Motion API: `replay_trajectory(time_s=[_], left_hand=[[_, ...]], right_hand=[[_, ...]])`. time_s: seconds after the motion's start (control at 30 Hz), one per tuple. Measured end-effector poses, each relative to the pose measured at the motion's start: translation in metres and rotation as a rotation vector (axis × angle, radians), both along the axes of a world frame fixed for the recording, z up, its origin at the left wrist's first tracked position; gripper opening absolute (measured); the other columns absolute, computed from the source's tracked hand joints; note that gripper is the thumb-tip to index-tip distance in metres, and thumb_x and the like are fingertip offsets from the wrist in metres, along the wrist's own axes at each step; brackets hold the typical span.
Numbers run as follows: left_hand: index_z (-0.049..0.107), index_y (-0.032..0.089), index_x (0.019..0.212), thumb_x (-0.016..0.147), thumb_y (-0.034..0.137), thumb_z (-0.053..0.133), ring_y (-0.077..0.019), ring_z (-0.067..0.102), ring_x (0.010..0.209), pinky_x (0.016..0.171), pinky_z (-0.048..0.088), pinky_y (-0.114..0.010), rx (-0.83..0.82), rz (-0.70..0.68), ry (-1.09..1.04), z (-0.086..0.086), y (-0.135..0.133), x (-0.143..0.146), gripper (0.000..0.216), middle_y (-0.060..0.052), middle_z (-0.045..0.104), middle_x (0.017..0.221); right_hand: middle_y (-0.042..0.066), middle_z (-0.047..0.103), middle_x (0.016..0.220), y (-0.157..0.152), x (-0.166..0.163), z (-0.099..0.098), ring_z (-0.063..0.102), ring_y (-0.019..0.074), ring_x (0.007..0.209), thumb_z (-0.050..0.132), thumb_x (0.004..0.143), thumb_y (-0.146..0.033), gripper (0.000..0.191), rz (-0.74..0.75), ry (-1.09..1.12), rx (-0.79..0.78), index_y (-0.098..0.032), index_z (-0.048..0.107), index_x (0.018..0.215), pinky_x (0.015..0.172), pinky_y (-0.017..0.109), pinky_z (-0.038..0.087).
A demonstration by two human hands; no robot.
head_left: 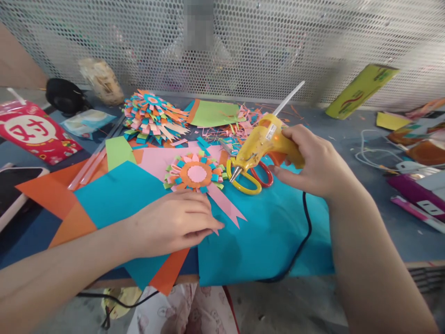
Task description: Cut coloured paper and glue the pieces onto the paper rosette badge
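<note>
My right hand (314, 162) is closed around a yellow glue gun (260, 144), its metal nozzle pointing down-left beside a paper rosette (195, 174). The rosette has an orange scalloped ring, a pink centre and pink ribbon tails (225, 204). My left hand (174, 222) lies just below the rosette with its fingers pressed down on a ribbon tail and the blue paper (267, 236). A clear glue stick pokes out of the gun's back. Its black cord (306, 222) runs off the table's front edge.
Scissors (250, 178) with yellow and red handles lie under the gun's nozzle. A stack of finished rosettes (153, 113) sits behind, with green paper (213, 113) and scraps. A red packet (33, 132) and a phone (14, 185) lie left; packets and cables lie right. A perforated screen (313, 41) stands behind.
</note>
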State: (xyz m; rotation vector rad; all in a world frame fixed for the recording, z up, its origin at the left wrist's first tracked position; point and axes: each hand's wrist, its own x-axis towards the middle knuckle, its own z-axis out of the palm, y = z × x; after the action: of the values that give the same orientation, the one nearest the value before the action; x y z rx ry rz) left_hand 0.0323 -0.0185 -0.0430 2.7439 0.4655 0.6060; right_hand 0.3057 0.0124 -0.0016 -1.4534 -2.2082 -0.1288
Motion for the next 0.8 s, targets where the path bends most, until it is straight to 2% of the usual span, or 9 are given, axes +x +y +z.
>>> replay_trajectory(time_s=[0.13, 0.27, 0.33, 0.4, 0.47, 0.6, 0.8], left_hand=[[0.067, 0.018, 0.092, 0.085, 0.017, 0.056, -0.0138, 0.066, 0.088, 0.081, 0.052, -0.025, -0.197, 0.085, -0.069, 0.008, -0.001, 0.001, 0.013, -0.002, 0.073, 0.088], [0.065, 0.019, 0.084, 0.079, 0.021, 0.063, -0.0121, 0.067, 0.077, 0.068, 0.055, -0.023, -0.431, 0.394, -0.379, 0.013, 0.008, 0.000, 0.006, -0.001, 0.072, 0.086], [0.064, 0.018, 0.084, 0.076, 0.025, 0.066, -0.0141, 0.068, 0.080, 0.069, 0.056, -0.025, -0.515, 0.537, -0.523, 0.013, 0.016, -0.002, 0.010, -0.002, 0.072, 0.088], [0.063, 0.017, 0.085, 0.075, 0.028, 0.067, -0.0162, 0.068, 0.083, 0.073, 0.056, -0.028, -0.552, 0.626, -0.566, 0.011, 0.022, -0.003, 0.016, -0.003, 0.071, 0.089], [0.063, 0.017, 0.086, 0.076, 0.030, 0.067, -0.0168, 0.068, 0.082, 0.072, 0.056, -0.029, -0.563, 0.643, -0.513, 0.008, 0.026, -0.004, 0.017, -0.004, 0.071, 0.088], [0.062, 0.017, 0.082, 0.079, 0.029, 0.062, -0.0149, 0.068, 0.072, 0.062, 0.055, -0.026, -0.536, 0.566, -0.368, 0.005, 0.025, -0.003, 0.012, -0.003, 0.070, 0.086], [0.062, 0.017, 0.083, 0.080, 0.029, 0.061, -0.0144, 0.067, 0.072, 0.060, 0.054, -0.024, -0.486, 0.585, -0.368, 0.003, 0.025, -0.003, 0.013, -0.003, 0.070, 0.085]], right_hand=[[0.003, 0.052, 0.072, -0.001, 0.000, 0.000, 0.048, 0.0163, 0.058, 0.055, 0.064, -0.039, 0.034, 0.055, -0.017, 0.073, -0.021, 0.041, 0.089, 0.052, 0.031, 0.037], [0.003, 0.051, 0.071, -0.004, -0.003, -0.005, 0.046, 0.0160, 0.055, 0.053, 0.066, -0.043, 0.036, 0.142, -0.029, 0.216, -0.022, 0.039, 0.091, 0.048, 0.031, 0.036], [0.006, 0.056, 0.078, -0.005, -0.007, -0.008, 0.050, 0.0182, 0.059, 0.053, 0.067, -0.043, 0.036, 0.182, -0.082, 0.211, -0.023, 0.040, 0.094, 0.048, 0.032, 0.037], [0.008, 0.059, 0.087, -0.006, -0.012, -0.010, 0.055, 0.0202, 0.066, 0.053, 0.069, -0.042, 0.033, 0.205, -0.173, 0.154, -0.024, 0.044, 0.094, 0.050, 0.032, 0.038], [0.009, 0.060, 0.090, -0.005, -0.016, -0.012, 0.055, 0.0195, 0.065, 0.051, 0.071, -0.040, 0.029, 0.240, -0.263, 0.122, -0.023, 0.047, 0.095, 0.048, 0.030, 0.037], [0.009, 0.061, 0.088, -0.003, -0.019, -0.014, 0.053, 0.0169, 0.061, 0.049, 0.075, -0.036, 0.027, 0.339, -0.344, 0.188, -0.019, 0.050, 0.096, 0.044, 0.027, 0.032], [0.009, 0.062, 0.088, -0.005, -0.019, -0.013, 0.055, 0.0174, 0.066, 0.048, 0.080, -0.032, 0.018, 0.386, -0.341, 0.230, -0.019, 0.054, 0.092, 0.045, 0.027, 0.032]])
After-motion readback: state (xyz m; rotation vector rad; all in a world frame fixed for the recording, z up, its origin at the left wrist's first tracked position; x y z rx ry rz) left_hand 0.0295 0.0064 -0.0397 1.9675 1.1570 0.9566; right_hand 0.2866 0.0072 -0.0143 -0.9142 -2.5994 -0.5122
